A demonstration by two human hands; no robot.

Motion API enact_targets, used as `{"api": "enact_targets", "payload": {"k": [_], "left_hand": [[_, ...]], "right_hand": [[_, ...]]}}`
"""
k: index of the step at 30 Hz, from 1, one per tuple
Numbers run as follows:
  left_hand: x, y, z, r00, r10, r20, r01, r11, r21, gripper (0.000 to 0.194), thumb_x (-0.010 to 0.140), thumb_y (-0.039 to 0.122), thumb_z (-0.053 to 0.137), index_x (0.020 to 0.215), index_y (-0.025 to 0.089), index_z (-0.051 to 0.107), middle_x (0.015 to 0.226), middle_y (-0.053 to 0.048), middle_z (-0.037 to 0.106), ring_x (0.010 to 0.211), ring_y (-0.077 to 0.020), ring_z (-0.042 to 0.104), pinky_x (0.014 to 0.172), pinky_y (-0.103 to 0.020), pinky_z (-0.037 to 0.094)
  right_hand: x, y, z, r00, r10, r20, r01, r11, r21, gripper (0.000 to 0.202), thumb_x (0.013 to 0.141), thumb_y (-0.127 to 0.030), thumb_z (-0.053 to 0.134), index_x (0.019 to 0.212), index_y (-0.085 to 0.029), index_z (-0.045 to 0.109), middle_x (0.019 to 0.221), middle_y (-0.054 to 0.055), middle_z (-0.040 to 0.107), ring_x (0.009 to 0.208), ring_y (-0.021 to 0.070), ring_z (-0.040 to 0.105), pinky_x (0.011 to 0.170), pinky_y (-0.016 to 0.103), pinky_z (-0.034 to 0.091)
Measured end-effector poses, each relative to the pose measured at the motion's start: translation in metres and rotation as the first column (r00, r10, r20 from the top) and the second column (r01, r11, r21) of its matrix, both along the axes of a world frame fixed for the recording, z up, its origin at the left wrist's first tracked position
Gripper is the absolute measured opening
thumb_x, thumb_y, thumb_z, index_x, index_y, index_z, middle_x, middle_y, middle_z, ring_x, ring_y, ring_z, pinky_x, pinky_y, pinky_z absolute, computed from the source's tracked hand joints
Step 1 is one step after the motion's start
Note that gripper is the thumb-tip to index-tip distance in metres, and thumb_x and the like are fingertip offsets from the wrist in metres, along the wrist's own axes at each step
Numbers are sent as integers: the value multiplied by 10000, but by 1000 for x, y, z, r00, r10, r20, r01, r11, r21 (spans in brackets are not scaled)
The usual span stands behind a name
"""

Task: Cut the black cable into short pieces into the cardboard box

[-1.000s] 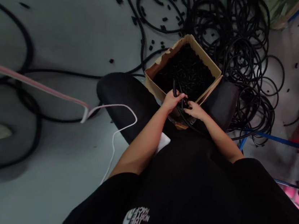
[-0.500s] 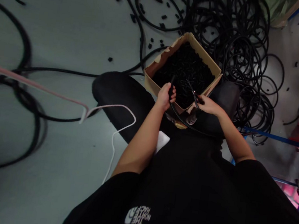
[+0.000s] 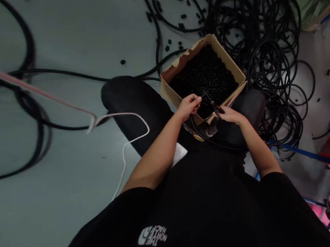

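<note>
At the box's (image 3: 168, 92) near corner, the left grip (image 3: 189, 105) was clenched, apparently on the hose (image 3: 195, 128), and the right grip (image 3: 228, 114) grasped scissors (image 3: 213, 105), cutting seemingly in hand, the next move calling for blades aligned across the hose.

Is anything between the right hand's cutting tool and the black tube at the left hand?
Only the curled left hand itself, which hides where the black tube meets it; nothing else visible stands between that and the cutting tool in the right hand.
</note>
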State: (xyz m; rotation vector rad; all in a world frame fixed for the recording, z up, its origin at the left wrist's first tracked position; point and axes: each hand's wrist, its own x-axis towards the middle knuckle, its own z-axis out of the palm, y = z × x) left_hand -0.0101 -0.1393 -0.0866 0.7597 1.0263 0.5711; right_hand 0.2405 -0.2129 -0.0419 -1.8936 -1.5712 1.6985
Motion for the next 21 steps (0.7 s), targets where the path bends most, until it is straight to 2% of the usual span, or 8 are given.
{"api": "enact_targets", "payload": {"k": [3, 7, 10, 14, 18, 21], "left_hand": [[1, 1, -2, 999, 29, -42, -28, 1000, 11, 534, 1081, 373, 998, 829, 218, 554, 687, 77, 561, 490, -46, 388, 411, -136, 230], [1, 2, -3, 993, 86, -84, -86, 996, 4, 529, 1125, 331, 932, 812, 222, 519, 661, 85, 537, 467, -40, 342, 409, -141, 219], [1, 1, -2, 996, 38, -79, -39, 999, -9, 504, 1112, 311, 939, 816, 219, 541, 658, 81, 545, 470, -44, 347, 415, -140, 221], [2, -3, -1, 998, -1, -65, -1, 1000, -27, 454, 1105, 256, 922, 811, 216, 578, 646, 71, 545, 469, -53, 349, 421, -151, 216], [3, -4, -2, 995, 11, -98, -15, 999, -32, 526, 1090, 370, 967, 806, 228, 547, 647, 65, 541, 480, -59, 328, 440, -158, 199], [5, -4, -2, 995, 32, -94, -33, 999, -9, 556, 1047, 428, 1008, 828, 244, 531, 668, 67, 538, 503, -70, 325, 471, -173, 197]], "right_hand": [[1, 0, -3, 1000, -15, -2, 15, 1000, -25, 472, 1046, -623, 902, 1054, -205, 685, 983, 18, 715, 896, 189, 626, 832, 311, 528], [1, 0, -6, 1000, 16, -5, -16, 1000, -13, 514, 1037, -669, 911, 1054, -208, 686, 970, 23, 717, 893, 200, 611, 846, 330, 534], [0, 0, -9, 999, 33, -2, -33, 999, -11, 522, 1048, -687, 885, 1043, -206, 682, 952, 8, 686, 869, 181, 582, 823, 318, 499], [-4, 0, -11, 997, -33, 69, 35, 999, -29, 583, 1046, -760, 844, 975, -202, 688, 904, 3, 662, 841, 168, 559, 760, 303, 437], [-10, 1, 0, 987, -123, 107, 122, 992, 11, 681, 993, -853, 832, 878, -195, 695, 821, 1, 652, 822, 168, 564, 747, 306, 407], [-14, 3, 9, 984, -121, 128, 122, 993, 2, 696, 986, -856, 825, 808, -199, 677, 756, -10, 622, 788, 165, 555, 738, 313, 387]]}}
